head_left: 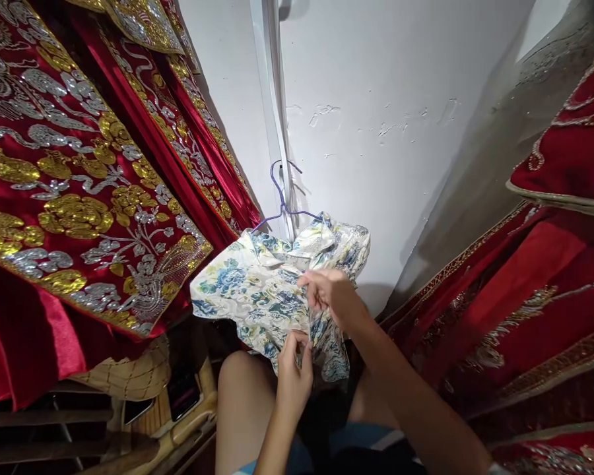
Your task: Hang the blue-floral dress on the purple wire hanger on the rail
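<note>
A white short-sleeved shirt (pixel 272 297) with blue, green and yellow flowers hangs in front of me on a purple wire hanger (pixel 283 206). My left hand (pixel 296 359) pinches the shirt's front edge low down. Higher up, my right hand (pixel 329 293) is closed at the same front edge, near the chest, its fingertips pressed together on the cloth. Whether a button or thread lies between the fingers is too small to make out. The shirt's lower part hangs over my knees, partly behind my hands.
Red garments with gold and silver sequins (pixel 79 165) hang at the left. More red embroidered cloth (pixel 515 297) hangs at the right. A white pole (pixel 272 99) runs down the pale wall (pixel 376 79). A phone (pixel 183 389) lies on a bamboo seat (pixel 193 422) at lower left.
</note>
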Motion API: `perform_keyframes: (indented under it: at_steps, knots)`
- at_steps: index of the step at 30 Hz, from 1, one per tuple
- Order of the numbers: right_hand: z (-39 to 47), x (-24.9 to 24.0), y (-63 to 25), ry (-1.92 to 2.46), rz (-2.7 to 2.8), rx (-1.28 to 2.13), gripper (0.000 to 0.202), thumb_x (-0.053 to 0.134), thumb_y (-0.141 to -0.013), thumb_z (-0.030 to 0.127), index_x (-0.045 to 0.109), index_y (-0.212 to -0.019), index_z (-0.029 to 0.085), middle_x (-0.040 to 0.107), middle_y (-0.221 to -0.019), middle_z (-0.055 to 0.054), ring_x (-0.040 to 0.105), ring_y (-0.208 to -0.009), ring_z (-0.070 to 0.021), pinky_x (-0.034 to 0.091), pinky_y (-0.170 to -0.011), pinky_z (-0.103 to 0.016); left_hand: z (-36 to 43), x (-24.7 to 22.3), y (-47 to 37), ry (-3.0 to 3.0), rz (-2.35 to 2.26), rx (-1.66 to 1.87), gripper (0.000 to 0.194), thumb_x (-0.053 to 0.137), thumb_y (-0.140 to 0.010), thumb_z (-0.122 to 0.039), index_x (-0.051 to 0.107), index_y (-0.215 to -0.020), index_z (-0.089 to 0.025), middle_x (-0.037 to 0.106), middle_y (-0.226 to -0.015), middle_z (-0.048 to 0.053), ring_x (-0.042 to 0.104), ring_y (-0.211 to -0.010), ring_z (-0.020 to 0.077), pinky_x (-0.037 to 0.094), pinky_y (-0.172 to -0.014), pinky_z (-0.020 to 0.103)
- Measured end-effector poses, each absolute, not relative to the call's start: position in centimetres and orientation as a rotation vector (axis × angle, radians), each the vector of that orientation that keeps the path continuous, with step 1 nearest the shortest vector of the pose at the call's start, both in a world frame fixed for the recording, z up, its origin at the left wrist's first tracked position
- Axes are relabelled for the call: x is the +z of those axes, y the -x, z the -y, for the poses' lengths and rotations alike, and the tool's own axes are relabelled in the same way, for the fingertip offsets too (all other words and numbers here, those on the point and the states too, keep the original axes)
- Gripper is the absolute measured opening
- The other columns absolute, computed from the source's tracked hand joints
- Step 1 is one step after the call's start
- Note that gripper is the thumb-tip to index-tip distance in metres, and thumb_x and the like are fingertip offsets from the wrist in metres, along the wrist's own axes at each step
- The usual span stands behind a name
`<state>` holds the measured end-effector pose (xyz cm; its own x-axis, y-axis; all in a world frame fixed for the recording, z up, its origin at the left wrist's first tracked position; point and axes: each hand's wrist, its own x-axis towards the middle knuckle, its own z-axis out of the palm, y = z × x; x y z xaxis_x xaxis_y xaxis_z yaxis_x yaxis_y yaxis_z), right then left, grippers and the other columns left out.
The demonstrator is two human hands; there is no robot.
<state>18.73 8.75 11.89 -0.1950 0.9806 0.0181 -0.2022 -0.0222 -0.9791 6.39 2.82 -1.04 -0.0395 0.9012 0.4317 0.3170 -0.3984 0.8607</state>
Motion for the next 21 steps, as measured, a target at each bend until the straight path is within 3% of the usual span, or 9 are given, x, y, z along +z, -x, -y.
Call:
perform_keyframes:
  at_steps: [6,11,16,21]
  knots:
    - [-12.4,17.5,-18.1,0.782,1.186,1.309,0.031,0.061,-0.089,0.039,0.07,-0.077,0.013,0.058,-0.048,0.002,0.042,-0.039,-0.0074,0.029,-0.039,-0.02,-3.5,-1.8,-5.4,-1.791,-1.355,1.354,0.022,0.047,-0.098,-0.032,0.05,-0.079,-0.021,0.052,-0.074,0.001,0.05,-0.068,0.0162,0.041,-0.065,0.026]
    - [-12.1,17.3,-17.7,0.766,1.312,1.24,0.035,0.058,-0.09,0.045,0.07,-0.08,0.014,0.06,-0.048,0.002,0.044,-0.04,-0.0077,0.035,-0.041,-0.019,-5.0,-1.6,-4.0,-1.768,-1.361,1.325,0.021,0.055,-0.094,-0.034,0.058,-0.08,-0.02,0.058,-0.074,0.002,0.056,-0.071,0.0177,0.044,-0.067,0.028]
    - [-11.7,16.3,-17.5,0.765,1.369,1.206,0.032,0.055,-0.091,0.042,0.069,-0.08,0.016,0.058,-0.046,0.003,0.046,-0.042,-0.0086,0.038,-0.046,-0.021,-7.4,4.9,-2.5,-1.835,-1.225,1.53,0.01,0.062,-0.093,-0.029,0.067,-0.096,-0.021,0.067,-0.094,0.005,0.064,-0.089,0.0193,0.05,-0.08,0.03]
    - [-11.3,16.6,-17.5,0.801,1.411,1.158,0.03,0.053,-0.091,0.038,0.067,-0.077,0.017,0.056,-0.045,0.004,0.047,-0.043,-0.0096,0.038,-0.048,-0.022,-10.2,13.9,-2.0,-2.077,-1.232,1.771,0.031,0.057,-0.097,-0.025,0.063,-0.127,-0.023,0.067,-0.105,0.005,0.063,-0.089,0.0165,0.05,-0.082,0.029]
